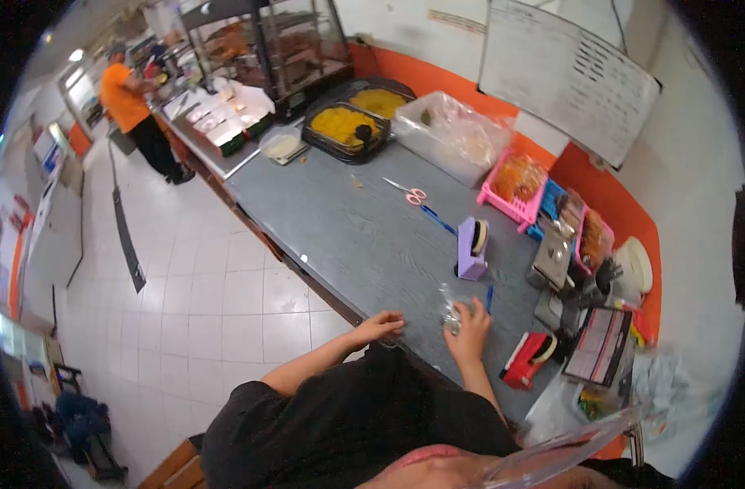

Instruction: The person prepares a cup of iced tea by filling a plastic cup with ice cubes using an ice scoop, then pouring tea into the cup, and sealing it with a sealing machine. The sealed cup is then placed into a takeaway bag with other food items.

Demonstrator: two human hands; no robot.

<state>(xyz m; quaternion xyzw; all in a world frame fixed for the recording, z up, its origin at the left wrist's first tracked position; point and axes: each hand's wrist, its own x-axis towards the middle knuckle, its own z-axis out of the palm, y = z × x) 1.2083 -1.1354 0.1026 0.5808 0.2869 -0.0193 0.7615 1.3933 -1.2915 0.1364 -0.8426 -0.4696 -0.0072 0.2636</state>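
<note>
My right hand [470, 328] is closed on a small clear plastic bag [451, 313] over the grey table. Something greenish-grey shows inside the bag, too small to name. My left hand [379, 326] is at the table's near edge with its fingers stretched out, and I see nothing in it. Beyond my right hand stands a purple tape dispenser [470, 251]. A blue pen [490, 298] lies just right of that hand, and a red tape dispenser [525, 359] is closer to me.
Scissors [411, 194] and another blue pen [437, 218] lie farther back on the table [331, 220]. Along the wall are a pink basket [515, 189], a plastic bin [446, 143] and trays of yellow food [346, 129]. A person in an orange shirt [124, 98] stands far left.
</note>
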